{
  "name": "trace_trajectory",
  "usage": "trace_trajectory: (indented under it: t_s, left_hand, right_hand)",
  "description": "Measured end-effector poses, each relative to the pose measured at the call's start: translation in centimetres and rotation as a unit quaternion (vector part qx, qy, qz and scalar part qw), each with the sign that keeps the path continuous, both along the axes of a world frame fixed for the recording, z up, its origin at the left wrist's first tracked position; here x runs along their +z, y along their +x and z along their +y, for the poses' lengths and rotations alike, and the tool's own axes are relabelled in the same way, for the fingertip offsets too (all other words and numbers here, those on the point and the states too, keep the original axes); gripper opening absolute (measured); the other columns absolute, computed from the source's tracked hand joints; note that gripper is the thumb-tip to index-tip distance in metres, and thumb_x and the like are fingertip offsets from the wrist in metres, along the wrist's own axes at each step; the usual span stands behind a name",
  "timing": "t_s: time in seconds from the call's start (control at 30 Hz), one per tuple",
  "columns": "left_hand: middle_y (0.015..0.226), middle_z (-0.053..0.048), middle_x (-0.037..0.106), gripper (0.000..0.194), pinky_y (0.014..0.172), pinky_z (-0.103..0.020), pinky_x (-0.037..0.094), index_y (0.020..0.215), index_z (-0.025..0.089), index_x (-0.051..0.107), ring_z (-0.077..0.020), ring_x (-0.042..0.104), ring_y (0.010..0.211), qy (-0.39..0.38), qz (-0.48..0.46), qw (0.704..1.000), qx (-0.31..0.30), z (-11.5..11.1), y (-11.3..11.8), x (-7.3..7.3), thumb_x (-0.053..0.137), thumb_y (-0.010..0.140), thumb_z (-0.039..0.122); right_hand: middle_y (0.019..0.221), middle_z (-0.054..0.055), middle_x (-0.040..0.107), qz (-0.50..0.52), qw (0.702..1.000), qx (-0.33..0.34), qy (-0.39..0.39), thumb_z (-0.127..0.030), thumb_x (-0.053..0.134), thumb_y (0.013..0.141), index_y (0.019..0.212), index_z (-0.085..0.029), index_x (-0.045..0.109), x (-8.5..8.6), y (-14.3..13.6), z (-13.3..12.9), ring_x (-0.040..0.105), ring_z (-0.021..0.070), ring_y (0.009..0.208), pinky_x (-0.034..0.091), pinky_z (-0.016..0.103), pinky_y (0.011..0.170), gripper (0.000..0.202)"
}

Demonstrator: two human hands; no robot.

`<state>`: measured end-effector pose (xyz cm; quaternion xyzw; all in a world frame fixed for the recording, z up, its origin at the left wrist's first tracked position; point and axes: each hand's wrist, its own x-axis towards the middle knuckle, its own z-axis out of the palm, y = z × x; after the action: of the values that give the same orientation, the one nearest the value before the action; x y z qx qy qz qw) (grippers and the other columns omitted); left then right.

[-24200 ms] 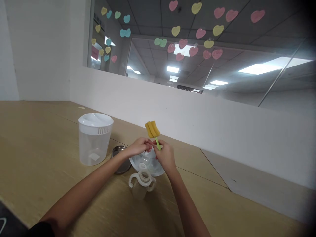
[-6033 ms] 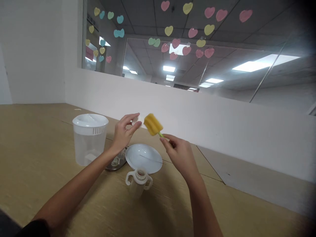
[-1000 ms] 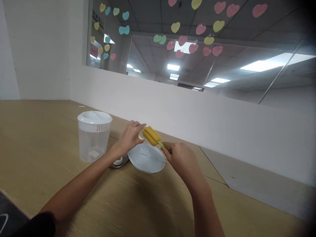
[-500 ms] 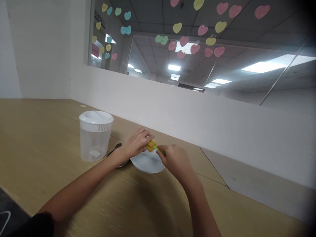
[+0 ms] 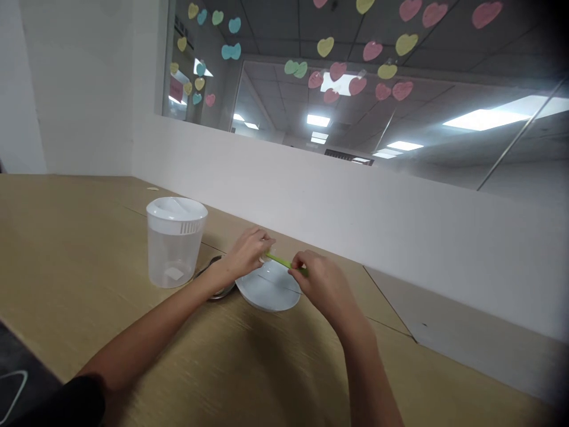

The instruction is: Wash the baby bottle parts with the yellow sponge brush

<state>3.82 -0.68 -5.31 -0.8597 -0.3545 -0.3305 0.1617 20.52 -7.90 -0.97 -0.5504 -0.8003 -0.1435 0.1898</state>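
Observation:
Above a shallow white dish (image 5: pixel 267 296), my left hand (image 5: pixel 248 255) is closed, its fingers pinching something small and whitish or clear, mostly hidden behind them. My right hand (image 5: pixel 322 281) is closed around a slim green stick (image 5: pixel 278 260). The stick's far end reaches to the left fingertips. Whatever it touches there is too small and covered to make out. Under my left wrist, a metal utensil or dish with a shiny rim (image 5: pixel 222 293) lies beside the white dish, partly hidden by the arm.
A translucent plastic pitcher (image 5: pixel 173 252) with a white lid stands left of my hands. The wooden table (image 5: pixel 178 356) meets a white wall (image 5: pixel 320 201) behind the dish. A small pale scrap (image 5: pixel 153 188) lies near the wall at the far left.
The yellow piece between my hands no longer shows. My right hand has moved slightly right, and more of the green stick is exposed. The view has shifted slightly.

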Motion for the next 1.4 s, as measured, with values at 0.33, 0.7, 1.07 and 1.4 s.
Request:
trace_trajectory:
  t_s: [0.33,0.7,1.07,1.4]
  left_hand:
    - [0.097,-0.007,0.057,0.040,0.083,-0.033,0.040,0.108,0.019,0.059,-0.0215,0.046,0.093,-0.025,-0.068,0.997,-0.023,0.5,0.6,-0.6,0.064,0.069,0.019]
    - [0.094,-0.005,0.054,0.050,0.080,-0.031,0.042,0.109,0.020,0.060,-0.0201,0.045,0.093,-0.032,-0.135,0.990,-0.029,0.9,0.2,-0.3,0.068,0.060,0.014]
    - [0.096,-0.008,0.053,0.035,0.077,-0.034,0.039,0.101,0.016,0.061,-0.0222,0.044,0.092,0.014,-0.054,0.996,0.067,2.7,-1.0,-1.1,0.059,0.067,0.009]
    - [0.086,-0.008,0.057,0.009,0.073,-0.035,0.032,0.075,0.014,0.061,-0.0232,0.047,0.092,0.068,0.211,0.973,0.059,3.3,1.5,-3.8,0.053,0.079,0.013]
  right_hand:
    - [0.068,0.001,0.063,0.257,0.933,0.159,-0.195,-0.030,0.050,0.081,0.086,-0.017,0.063,0.5,0.4,-0.7,0.058,0.0108,0.048,0.043,0.020,0.047,0.018]
    - [0.051,0.002,0.058,0.365,0.918,0.132,-0.085,-0.044,0.051,0.081,0.059,-0.013,0.059,1.0,1.2,-0.7,0.055,0.0121,0.044,0.044,0.022,0.046,0.039]
    - [0.050,0.000,0.057,0.523,0.840,0.096,0.110,-0.043,0.063,0.074,0.059,-0.013,0.059,2.2,2.4,-2.0,0.050,0.0099,0.038,0.042,0.022,0.038,0.033]
    - [0.047,-0.003,0.053,0.590,0.768,0.052,0.244,-0.038,0.070,0.067,0.060,-0.015,0.058,3.4,4.5,-3.2,0.045,0.0098,0.034,0.035,0.023,0.031,0.027]
